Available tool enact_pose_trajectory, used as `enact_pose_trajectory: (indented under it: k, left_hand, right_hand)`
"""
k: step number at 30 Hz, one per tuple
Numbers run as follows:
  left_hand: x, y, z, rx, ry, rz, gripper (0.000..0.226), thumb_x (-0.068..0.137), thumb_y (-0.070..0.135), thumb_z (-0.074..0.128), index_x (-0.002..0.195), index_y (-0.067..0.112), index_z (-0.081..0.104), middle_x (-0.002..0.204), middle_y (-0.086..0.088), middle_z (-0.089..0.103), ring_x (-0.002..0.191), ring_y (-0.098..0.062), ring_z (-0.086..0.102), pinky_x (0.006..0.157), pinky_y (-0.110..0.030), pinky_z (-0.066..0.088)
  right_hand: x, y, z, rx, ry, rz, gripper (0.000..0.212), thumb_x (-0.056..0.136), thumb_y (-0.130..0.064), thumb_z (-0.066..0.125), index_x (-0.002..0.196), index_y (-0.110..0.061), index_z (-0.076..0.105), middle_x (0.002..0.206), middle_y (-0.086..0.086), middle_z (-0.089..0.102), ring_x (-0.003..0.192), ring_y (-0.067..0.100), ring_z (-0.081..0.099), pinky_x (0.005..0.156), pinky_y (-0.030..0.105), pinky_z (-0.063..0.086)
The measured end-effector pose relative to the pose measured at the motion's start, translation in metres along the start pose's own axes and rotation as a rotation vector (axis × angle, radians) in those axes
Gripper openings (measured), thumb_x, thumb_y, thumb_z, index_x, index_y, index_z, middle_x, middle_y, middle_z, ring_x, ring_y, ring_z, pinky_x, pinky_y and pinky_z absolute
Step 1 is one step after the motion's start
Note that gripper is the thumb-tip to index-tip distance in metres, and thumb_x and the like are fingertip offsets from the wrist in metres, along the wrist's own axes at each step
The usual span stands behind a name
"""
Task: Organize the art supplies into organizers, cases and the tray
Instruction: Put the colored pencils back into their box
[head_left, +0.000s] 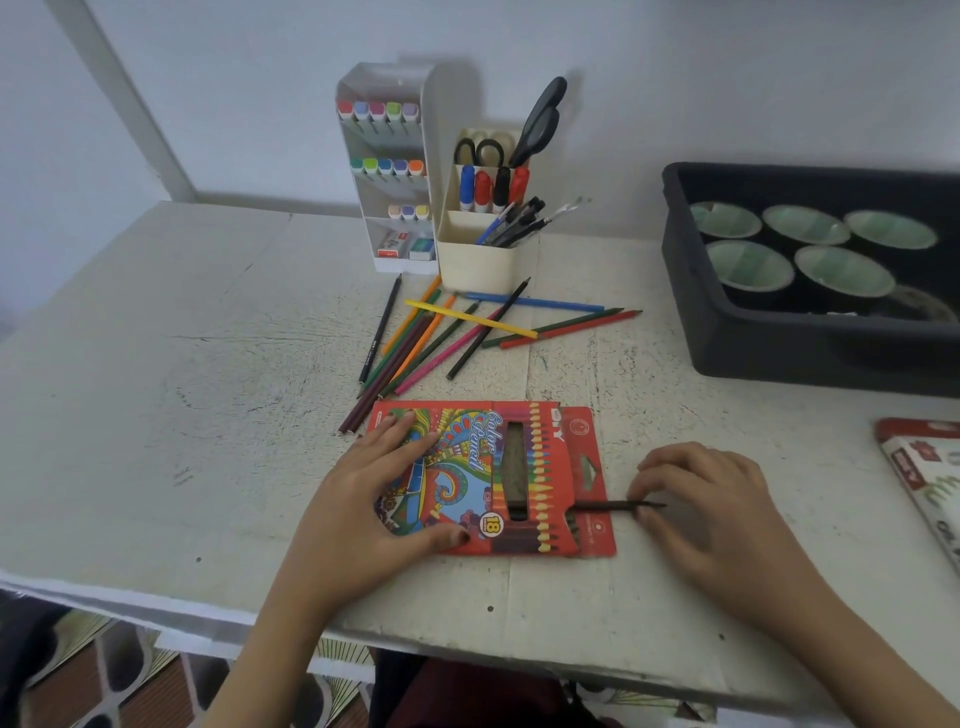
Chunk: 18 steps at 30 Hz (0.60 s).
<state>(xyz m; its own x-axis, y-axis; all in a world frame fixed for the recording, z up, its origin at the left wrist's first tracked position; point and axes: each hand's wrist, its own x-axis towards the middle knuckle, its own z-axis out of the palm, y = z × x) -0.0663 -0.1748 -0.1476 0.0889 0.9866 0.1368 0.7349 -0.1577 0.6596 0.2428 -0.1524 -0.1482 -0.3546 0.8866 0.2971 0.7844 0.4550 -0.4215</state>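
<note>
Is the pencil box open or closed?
Open. The pencil box has its end flap folded out, and the right hand pinches a dark pencil partway in.

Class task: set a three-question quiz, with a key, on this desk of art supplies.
1. True or false: the left hand rests on the pencil box.
2. Which hand pinches the dark pencil at the box's open end? A) left hand B) right hand
3. Fill in: the tray shows ___ green-lined bowls.
Key: 1 true; 2 B; 3 five.
</note>
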Motion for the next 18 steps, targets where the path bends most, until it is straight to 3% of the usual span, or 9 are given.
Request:
enact_pose_trajectory:
  k: [5,10,18]
  left_hand:
    - [-0.001,0.0,-0.001,0.012,-0.007,-0.006,0.093,0.052,0.081,0.061,0.135,0.042,0.044,0.144,0.032,0.024,0.13,0.025,0.009,0.108,-0.019,0.014]
    - [0.0,0.0,0.0,0.009,-0.007,-0.006,0.093,0.053,0.081,0.061,0.135,0.042,0.044,0.145,0.03,0.025,0.131,0.023,0.01,0.109,-0.021,0.016]
    - [0.001,-0.002,0.0,-0.003,-0.006,-0.016,0.091,0.053,0.079,0.063,0.135,0.043,0.045,0.145,0.03,0.026,0.134,0.019,0.012,0.109,-0.021,0.017]
  right_hand:
    - [0.007,-0.013,0.013,0.064,0.014,-0.082,0.015,0.083,-0.04,0.05,0.095,-0.039,0.058,0.1,-0.018,0.051,0.096,-0.002,0.046,0.09,0.026,0.027]
    - [0.008,-0.023,0.022,0.139,-0.006,-0.01,0.021,0.082,-0.05,0.05,0.092,-0.039,0.063,0.104,-0.018,0.051,0.102,0.01,0.052,0.091,0.03,0.029]
    - [0.005,-0.011,0.014,0.156,-0.04,0.022,0.014,0.079,-0.046,0.049,0.09,-0.042,0.055,0.108,-0.023,0.048,0.107,-0.007,0.044,0.093,0.025,0.027]
